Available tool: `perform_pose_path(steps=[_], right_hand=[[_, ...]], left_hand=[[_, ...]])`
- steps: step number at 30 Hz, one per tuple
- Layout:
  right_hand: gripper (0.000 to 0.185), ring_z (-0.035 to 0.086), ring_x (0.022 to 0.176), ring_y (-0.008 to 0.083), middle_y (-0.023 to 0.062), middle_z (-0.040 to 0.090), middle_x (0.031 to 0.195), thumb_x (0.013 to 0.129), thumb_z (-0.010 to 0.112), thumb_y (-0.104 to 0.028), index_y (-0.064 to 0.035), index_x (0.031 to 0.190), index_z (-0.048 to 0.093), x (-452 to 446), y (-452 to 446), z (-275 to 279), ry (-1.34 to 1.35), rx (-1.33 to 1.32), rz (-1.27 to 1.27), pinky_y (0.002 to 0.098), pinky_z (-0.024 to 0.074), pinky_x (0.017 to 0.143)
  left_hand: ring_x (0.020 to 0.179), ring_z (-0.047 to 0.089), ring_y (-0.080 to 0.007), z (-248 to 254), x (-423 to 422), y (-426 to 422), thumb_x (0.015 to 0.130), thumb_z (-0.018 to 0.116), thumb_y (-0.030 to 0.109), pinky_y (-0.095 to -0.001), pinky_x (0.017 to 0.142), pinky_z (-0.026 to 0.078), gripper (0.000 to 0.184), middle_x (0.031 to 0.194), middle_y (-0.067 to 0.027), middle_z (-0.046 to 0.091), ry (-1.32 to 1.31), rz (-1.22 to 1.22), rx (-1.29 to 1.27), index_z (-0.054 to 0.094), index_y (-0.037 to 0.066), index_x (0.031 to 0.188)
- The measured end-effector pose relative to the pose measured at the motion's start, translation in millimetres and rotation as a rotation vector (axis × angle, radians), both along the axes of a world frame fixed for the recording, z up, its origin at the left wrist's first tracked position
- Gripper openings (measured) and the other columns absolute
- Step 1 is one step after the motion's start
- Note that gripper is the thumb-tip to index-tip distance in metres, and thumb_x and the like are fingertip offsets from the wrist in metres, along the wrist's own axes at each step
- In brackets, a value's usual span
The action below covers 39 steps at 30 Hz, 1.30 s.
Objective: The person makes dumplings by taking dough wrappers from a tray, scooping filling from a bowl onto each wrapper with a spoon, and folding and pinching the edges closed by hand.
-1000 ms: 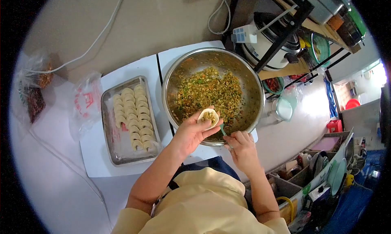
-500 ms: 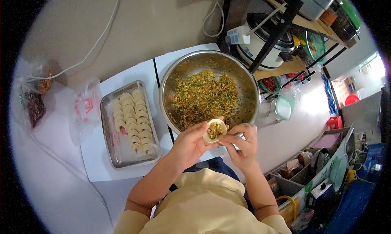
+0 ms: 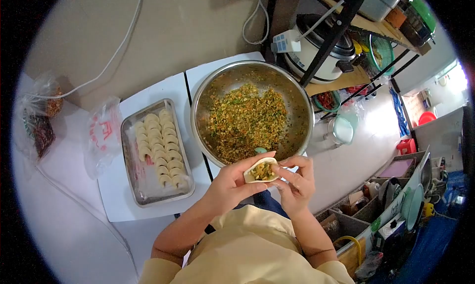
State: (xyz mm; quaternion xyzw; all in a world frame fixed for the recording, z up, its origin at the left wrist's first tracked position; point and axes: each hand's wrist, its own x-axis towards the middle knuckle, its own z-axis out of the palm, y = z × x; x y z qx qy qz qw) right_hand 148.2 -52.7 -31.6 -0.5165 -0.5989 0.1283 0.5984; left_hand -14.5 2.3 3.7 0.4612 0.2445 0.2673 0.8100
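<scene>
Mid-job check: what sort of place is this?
Probably a kitchen or food-prep room. A large metal bowl holds chopped filling, a metal tray holds rows of folded dumplings, and what looks like a rice cooker stands on a rack shelf.

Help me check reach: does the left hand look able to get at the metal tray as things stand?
Likely yes: the metal tray lies on that side, with nothing visible between it and the left hand. That hand is holding a filled wrapper, though, so it may need freeing first.
</scene>
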Motion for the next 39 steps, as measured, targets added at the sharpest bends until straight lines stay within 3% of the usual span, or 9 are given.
perform_pose_path(steps=[10, 18, 21, 23, 25, 32, 34, 37, 39], right_hand=[[0.021, 0.053, 0.091, 0.026, 0.0077, 0.059, 0.099, 0.072, 0.068, -0.018, -0.0134, 0.093, 0.072, 4.2, 0.8, 13.8, -0.208, 0.019, 0.037, 0.0368, 0.0398, 0.081], [0.022, 0.051, 0.096, 0.0284, 0.0097, 0.058, 0.106, 0.075, 0.065, -0.023, -0.0107, 0.093, 0.07, 11.0, 4.7, 13.5, -0.341, 0.003, 0.159, 0.0398, 0.0378, 0.086], [0.021, 0.051, 0.096, 0.0284, 0.0098, 0.058, 0.106, 0.073, 0.068, -0.02, -0.0101, 0.092, 0.07, 7.5, 3.7, 13.4, -0.318, -0.014, 0.178, 0.0401, 0.0386, 0.085], [0.021, 0.052, 0.094, 0.0278, 0.0106, 0.058, 0.103, 0.072, 0.07, -0.014, -0.0085, 0.092, 0.069, 1.2, 0.1, 7.9, -0.072, 0.006, 0.15, 0.0388, 0.0402, 0.081], [0.021, 0.052, 0.093, 0.0275, 0.0107, 0.058, 0.101, 0.071, 0.071, -0.011, -0.0083, 0.092, 0.068, -1.0, -0.9, 6.3, -0.028, 0.024, 0.13, 0.0377, 0.0408, 0.08], [0.021, 0.052, 0.089, 0.0264, 0.0109, 0.057, 0.097, 0.07, 0.072, -0.007, -0.0079, 0.09, 0.068, -2.6, -1.2, 4.6, -0.014, -0.002, 0.057, 0.0338, 0.0422, 0.074], [0.021, 0.052, 0.088, 0.0261, 0.0109, 0.057, 0.096, 0.07, 0.072, -0.006, -0.0075, 0.09, 0.068, -4.0, -0.4, 6.7, -0.018, -0.004, 0.051, 0.033, 0.0423, 0.073], [0.021, 0.052, 0.087, 0.0249, 0.0108, 0.056, 0.096, 0.069, 0.072, -0.005, -0.0061, 0.09, 0.067, -6.0, -1.5, 7.3, 0.006, 0.01, 0.037, 0.0317, 0.0424, 0.073], [0.02, 0.052, 0.087, 0.0238, 0.0109, 0.055, 0.096, 0.07, 0.072, -0.005, -0.005, 0.089, 0.067, -8.8, -2.5, 6.6, 0.034, 0.031, 0.029, 0.0311, 0.0424, 0.074]], left_hand=[[0.098, 0.053, -0.0061, -4.4, -6.2, -0.8, 0.089, 0.053, -0.001, -0.0207, 0.083, 0.045, 0.048, 0.116, -0.0056, 0.056, 0.173, -0.081, 0.107, 0.039, -0.002, 0.135], [0.096, 0.056, -0.0084, -2.8, -4.8, -3.7, 0.091, 0.053, 0.003, -0.0217, 0.084, 0.046, 0.044, 0.111, -0.0066, 0.059, 0.08, -0.072, 0.044, 0.041, -0.002, 0.133], [0.099, 0.057, -0.01, -0.6, -3.4, -4.6, 0.092, 0.052, 0.004, -0.0225, 0.085, 0.046, 0.042, 0.112, -0.0086, 0.059, 0.094, -0.041, 0.115, 0.042, -0.002, 0.133], [0.1, 0.057, -0.011, 0.9, -2.4, -5.0, 0.092, 0.051, 0.005, -0.0231, 0.086, 0.046, 0.042, 0.113, -0.0096, 0.059, 0.109, -0.015, 0.22, 0.042, -0.003, 0.132], [0.103, 0.058, -0.0161, 1.2, -2.7, -6.2, 0.092, 0.051, 0.006, -0.0267, 0.089, 0.047, 0.039, 0.117, -0.013, 0.058, 0.1, 0.025, 0.207, 0.046, -0.004, 0.128], [0.097, 0.059, -0.013, -2.2, 0.3, -12.0, 0.091, 0.052, 0.005, -0.0256, 0.086, 0.048, 0.038, 0.113, -0.0113, 0.061, 0.072, 0.069, 0.101, 0.047, -0.004, 0.128], [0.095, 0.059, -0.013, -6.5, 1.5, -13.5, 0.09, 0.053, 0.005, -0.0251, 0.084, 0.048, 0.035, 0.111, -0.0112, 0.061, 0.204, 0.096, 0.204, 0.051, -0.003, 0.124], [0.09, 0.057, -0.0086, -4.3, 3.1, -13.8, 0.09, 0.055, 0.003, -0.0203, 0.075, 0.046, 0.032, 0.112, -0.0077, 0.06, 0.167, 0.161, 0.285, 0.055, 0.0, 0.122], [0.091, 0.058, -0.0091, -5.8, 3.1, -13.0, 0.09, 0.055, 0.004, -0.0211, 0.076, 0.047, 0.032, 0.113, -0.0084, 0.06, 0.172, 0.19, 0.311, 0.055, -0.001, 0.121]])
